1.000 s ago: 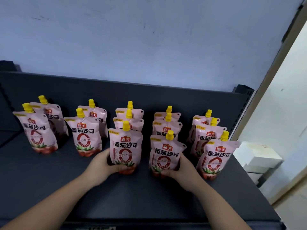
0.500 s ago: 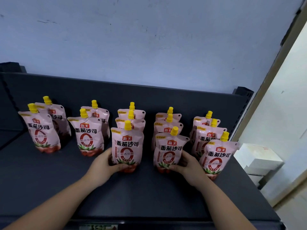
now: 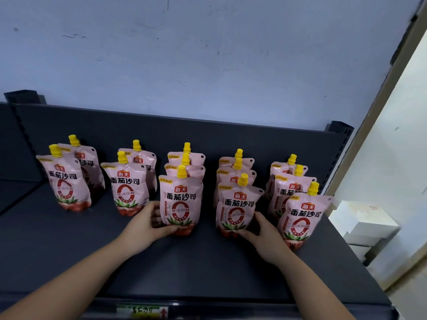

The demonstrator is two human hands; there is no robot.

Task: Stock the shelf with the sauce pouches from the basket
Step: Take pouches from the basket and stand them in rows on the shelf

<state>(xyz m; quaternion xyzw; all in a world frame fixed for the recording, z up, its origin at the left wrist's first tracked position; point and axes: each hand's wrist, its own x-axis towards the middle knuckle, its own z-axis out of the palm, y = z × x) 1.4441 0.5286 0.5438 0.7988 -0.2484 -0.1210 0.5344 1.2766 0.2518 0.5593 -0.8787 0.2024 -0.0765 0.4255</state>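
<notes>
The tomato sauce pouches [image 3: 126,188] stand upright in five columns across the middle of the frame on the dark shelf [image 3: 208,269], yellow caps up; the basket is not in view. The left hand [image 3: 144,225] grips the centre front pouch [image 3: 181,202] low on its left edge, fingers curled behind the side, thumb across the red base. The right hand [image 3: 263,235] holds the neighbouring front pouch [image 3: 236,205] from its right edge, thumb at the front foot, fingers wrapped behind; this pouch stands slightly tilted, cap toward the right of frame.

The pouches look like soft glossy film with a filling that would shift and sag, so they are probably bottom-heavy and a little slippery; a low hold at the gusseted base should steady them, while a squeeze at mid-height would likely bulge the pack and tip it; the stiff spout seems the surest place for lifting. White boxes [image 3: 360,225] sit at the right edge; a price label [image 3: 142,311] shows at bottom centre.
</notes>
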